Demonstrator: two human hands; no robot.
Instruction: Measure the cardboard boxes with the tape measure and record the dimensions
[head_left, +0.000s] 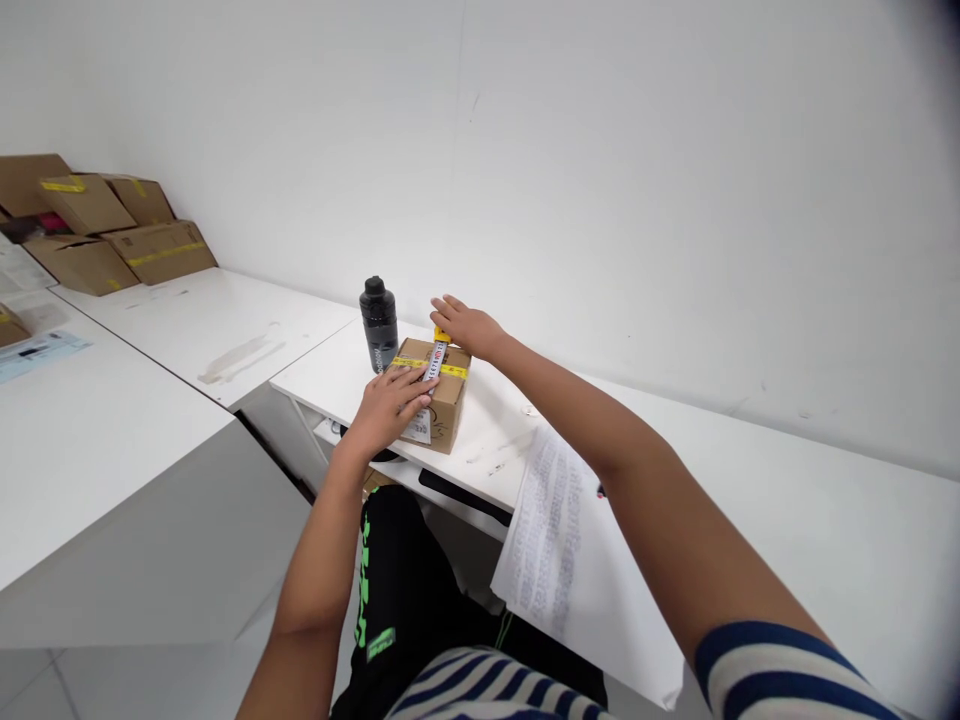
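A small cardboard box with yellow tape and a white label sits on the white table. Across its top runs the pulled-out blade of a yellow tape measure; printed numbers show on the blade. My right hand is at the far side of the box, closed on the tape measure's case, with some fingers stretched beyond it. From the near left, my left hand lies over the box with its fingers spread, their tips touching the near part of the blade. The blade's near end is partly covered by these fingers.
A dark shaker bottle stands just left of the box by the wall. Printed sheets of paper hang over the table's front edge, under my right arm. Several cardboard boxes are stacked far left. A gap separates the tables.
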